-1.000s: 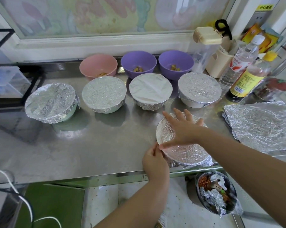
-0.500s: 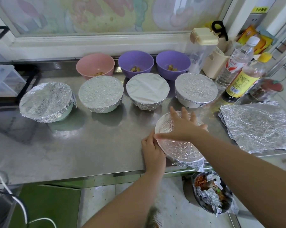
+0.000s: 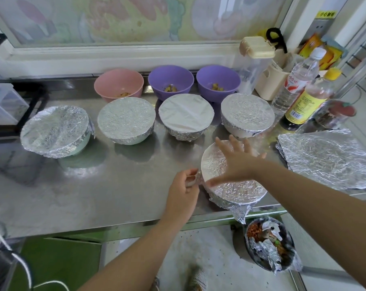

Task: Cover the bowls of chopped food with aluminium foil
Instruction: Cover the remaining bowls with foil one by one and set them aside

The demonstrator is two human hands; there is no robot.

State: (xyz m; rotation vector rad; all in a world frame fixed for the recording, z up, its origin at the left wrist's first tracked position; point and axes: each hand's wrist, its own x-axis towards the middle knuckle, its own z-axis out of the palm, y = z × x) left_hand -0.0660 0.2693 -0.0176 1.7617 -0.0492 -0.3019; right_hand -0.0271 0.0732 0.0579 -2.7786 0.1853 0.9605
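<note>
A foil-covered bowl (image 3: 236, 190) stands near the counter's front edge. My right hand (image 3: 237, 159) lies flat on its foil top with fingers spread. My left hand (image 3: 183, 191) pinches the foil edge at the bowl's left side. A loose foil corner hangs below the bowl's front right. Behind stand several bowls wrapped in foil (image 3: 55, 131) (image 3: 126, 119) (image 3: 186, 115) (image 3: 247, 114). At the back, a pink bowl (image 3: 119, 84) and two purple bowls (image 3: 171, 80) (image 3: 218, 80) hold chopped food, uncovered.
A stack of foil sheets (image 3: 327, 158) lies at the right. Bottles (image 3: 293, 85) (image 3: 308, 101), a jar (image 3: 333, 114) and a clear lidded container (image 3: 253, 64) crowd the back right. A bin with foil scraps (image 3: 268, 244) sits on the floor below the steel counter (image 3: 93, 185).
My left hand moved from pressing the bowl's near-left side to pinching the foil edge on its left. My right hand stays flat on top; the view shifted slightly.
</note>
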